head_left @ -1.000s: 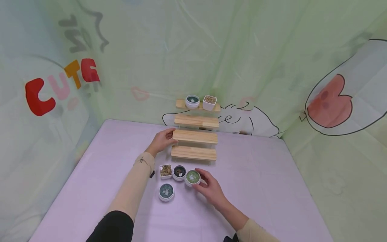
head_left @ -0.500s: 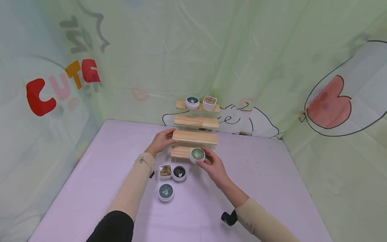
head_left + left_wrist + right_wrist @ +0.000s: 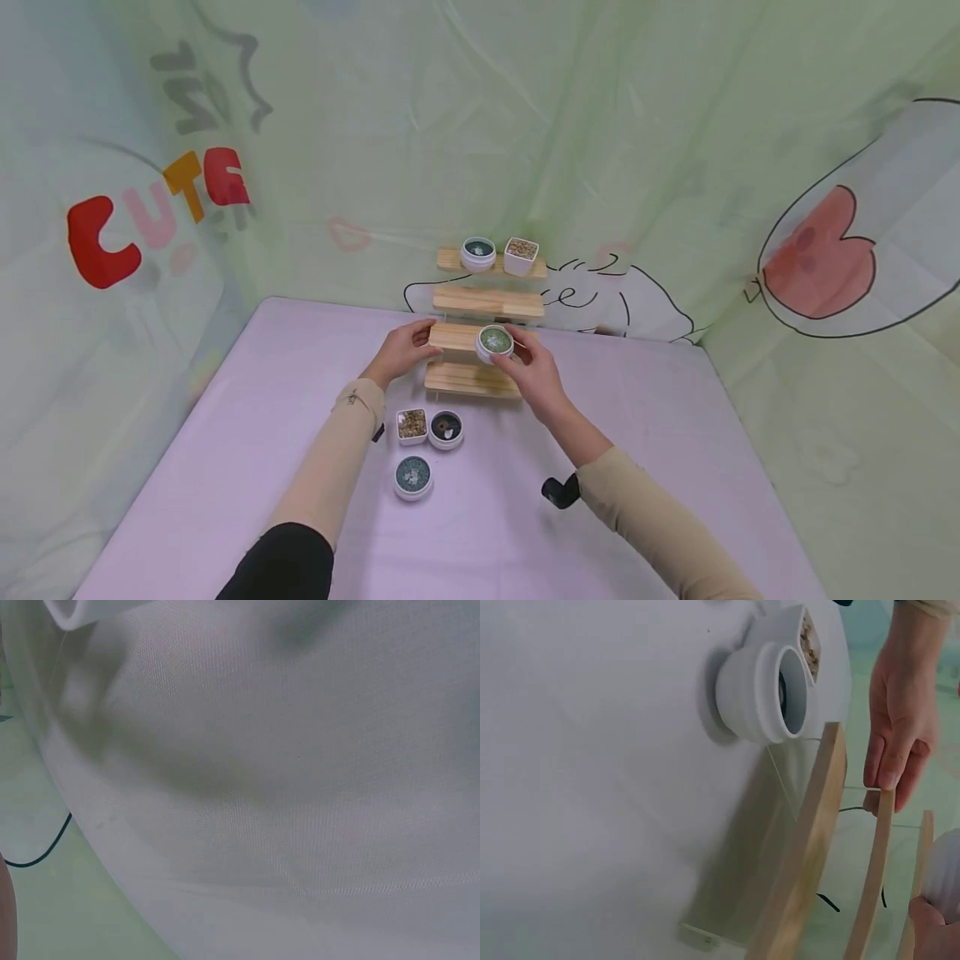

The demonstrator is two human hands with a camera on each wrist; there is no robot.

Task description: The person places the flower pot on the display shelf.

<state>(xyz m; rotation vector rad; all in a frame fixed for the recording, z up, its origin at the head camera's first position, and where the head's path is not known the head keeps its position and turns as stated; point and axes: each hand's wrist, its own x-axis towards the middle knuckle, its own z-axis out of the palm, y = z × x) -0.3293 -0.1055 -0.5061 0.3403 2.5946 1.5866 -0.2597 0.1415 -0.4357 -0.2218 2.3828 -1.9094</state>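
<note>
A big, thin, wrinkly pale green cloth (image 3: 480,125) hangs all round. Take the shelf as the middle of a clock, as seen from the head: bright letters spelling CUTE (image 3: 157,208) sit on the cloth between 9 and 10 o'clock, and a pink heart shape (image 3: 817,250) between 2 and 3. The table (image 3: 645,475) wears a smooth lilac cover with soft creases. The shelf (image 3: 487,301) has four flat, pale wooden planks with stripy grain, going up like stairs.

The left hand (image 3: 402,352) is between 8 and 9 o'clock, its thumb and fingers pinching the end of the second plank from the bottom. The right hand (image 3: 538,375) is between 4 and 5, its thumb and fingers around a round white pot with bumpy green filling (image 3: 496,342). That pot is in front of the same plank, near the clock's middle; I cannot tell if it touches the wood.

At 12 o'clock, the top plank holds a round white pot (image 3: 477,254) and a square pot of tan bits (image 3: 521,256). At 7 o'clock, on the table, are a blue-green speckled pot (image 3: 412,477), a round dark-filled pot (image 3: 446,429) with a stepped rim, and a square pot of brown, pebbly bits (image 3: 412,425).
</note>
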